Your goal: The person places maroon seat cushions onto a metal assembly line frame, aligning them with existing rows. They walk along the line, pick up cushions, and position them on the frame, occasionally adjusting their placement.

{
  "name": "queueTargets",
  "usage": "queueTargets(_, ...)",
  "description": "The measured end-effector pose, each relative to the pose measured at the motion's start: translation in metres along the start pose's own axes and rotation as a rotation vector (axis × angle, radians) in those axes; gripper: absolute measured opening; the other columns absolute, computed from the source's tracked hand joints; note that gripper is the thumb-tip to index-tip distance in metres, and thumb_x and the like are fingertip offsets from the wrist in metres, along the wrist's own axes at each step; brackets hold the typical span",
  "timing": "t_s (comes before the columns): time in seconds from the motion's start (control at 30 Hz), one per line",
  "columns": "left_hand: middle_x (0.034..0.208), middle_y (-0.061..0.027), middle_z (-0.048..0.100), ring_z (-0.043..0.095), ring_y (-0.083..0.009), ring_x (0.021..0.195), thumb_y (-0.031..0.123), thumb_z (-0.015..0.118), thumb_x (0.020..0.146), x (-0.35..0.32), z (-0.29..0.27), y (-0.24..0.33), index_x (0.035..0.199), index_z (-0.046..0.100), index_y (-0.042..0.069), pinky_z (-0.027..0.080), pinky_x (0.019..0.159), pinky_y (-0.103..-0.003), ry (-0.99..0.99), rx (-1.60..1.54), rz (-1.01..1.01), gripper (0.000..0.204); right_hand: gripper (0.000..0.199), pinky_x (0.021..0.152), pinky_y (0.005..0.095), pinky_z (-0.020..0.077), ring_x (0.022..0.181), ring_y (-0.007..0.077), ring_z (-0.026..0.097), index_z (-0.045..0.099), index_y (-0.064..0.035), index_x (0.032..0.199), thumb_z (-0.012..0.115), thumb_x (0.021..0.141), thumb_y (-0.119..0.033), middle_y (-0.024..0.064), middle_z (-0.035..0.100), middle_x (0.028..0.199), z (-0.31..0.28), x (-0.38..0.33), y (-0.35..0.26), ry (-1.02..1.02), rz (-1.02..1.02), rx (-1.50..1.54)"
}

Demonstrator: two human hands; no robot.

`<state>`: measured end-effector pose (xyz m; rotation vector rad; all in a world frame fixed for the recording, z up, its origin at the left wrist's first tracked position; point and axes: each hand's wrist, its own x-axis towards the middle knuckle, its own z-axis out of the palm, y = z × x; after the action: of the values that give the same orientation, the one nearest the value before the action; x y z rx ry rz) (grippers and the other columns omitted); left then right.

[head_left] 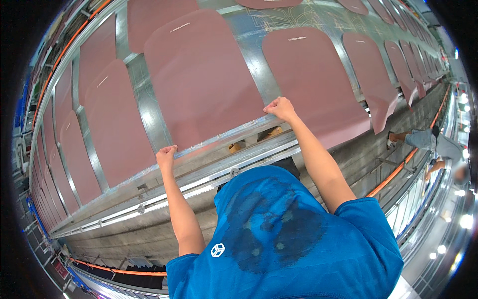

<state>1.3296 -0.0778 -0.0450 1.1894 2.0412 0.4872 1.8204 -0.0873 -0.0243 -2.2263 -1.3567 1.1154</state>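
A large reddish-brown sheet [201, 74] with a rounded top lies on a metal frame [149, 114] in front of me. My left hand [166, 155] is closed on the sheet's lower left corner. My right hand [280, 107] grips its lower right edge. Both arms reach out over a shiny metal rail [199, 182]. Below the rail I see my blue shirt [279, 239] and the tips of my tan shoes [251, 140].
Several more reddish-brown sheets [313, 74] lie in rows on the frame to both sides. An orange rail [398, 169] runs along the right. Another person [428, 142] in grey stands at the far right beside it.
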Motion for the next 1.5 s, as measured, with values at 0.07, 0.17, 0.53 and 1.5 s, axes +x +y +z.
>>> queueTargets(0.07, 0.084, -0.0139, 0.073, 0.067, -0.0216, 0.080, 0.033, 0.079, 0.074, 0.001, 0.001, -0.002, 0.091, 0.075, -0.001, 0.050, 0.077, -0.035, 0.025, -0.003, 0.018, 0.038, 0.029, 0.078, 0.0378, 0.0531, 0.082, 0.0268, 0.070, 0.077, -0.0077, 0.080, 0.081, 0.069, -0.034, 0.0145, 0.073, 0.085, 0.000, -0.001, 0.001, 0.006, -0.003, -0.001)
queueTargets(0.17, 0.083, -0.0130, 0.073, 0.066, -0.0202, 0.079, 0.032, 0.079, 0.074, 0.001, 0.001, 0.001, 0.091, 0.075, -0.002, 0.050, 0.076, -0.034, -0.003, -0.034, -0.022, 0.038, 0.028, 0.078, 0.0378, 0.0531, 0.082, 0.0271, 0.070, 0.077, -0.0079, 0.081, 0.081, 0.069, -0.033, 0.0148, 0.073, 0.084, 0.001, 0.001, 0.005, 0.015, -0.014, 0.008)
queueTargets(0.53, 0.081, -0.0063, 0.071, 0.060, -0.0132, 0.076, 0.027, 0.081, 0.075, -0.003, 0.001, 0.002, 0.087, 0.073, -0.003, 0.047, 0.076, -0.030, -0.002, -0.044, 0.022, 0.033, 0.026, 0.077, 0.0383, 0.0529, 0.080, 0.0275, 0.070, 0.077, -0.0071, 0.081, 0.081, 0.069, -0.030, 0.0152, 0.072, 0.081, -0.002, -0.003, 0.002, 0.041, -0.049, -0.001)
queueTargets(1.5, 0.079, -0.0065, 0.070, 0.061, -0.0157, 0.074, 0.033, 0.079, 0.076, 0.000, -0.002, -0.006, 0.090, 0.075, 0.001, 0.047, 0.075, -0.030, -0.032, -0.111, -0.003, 0.035, 0.039, 0.078, 0.0351, 0.0500, 0.083, 0.0236, 0.065, 0.075, -0.0039, 0.084, 0.080, 0.072, -0.040, 0.0122, 0.068, 0.090, -0.003, 0.001, 0.000, -0.054, -0.015, -0.028)
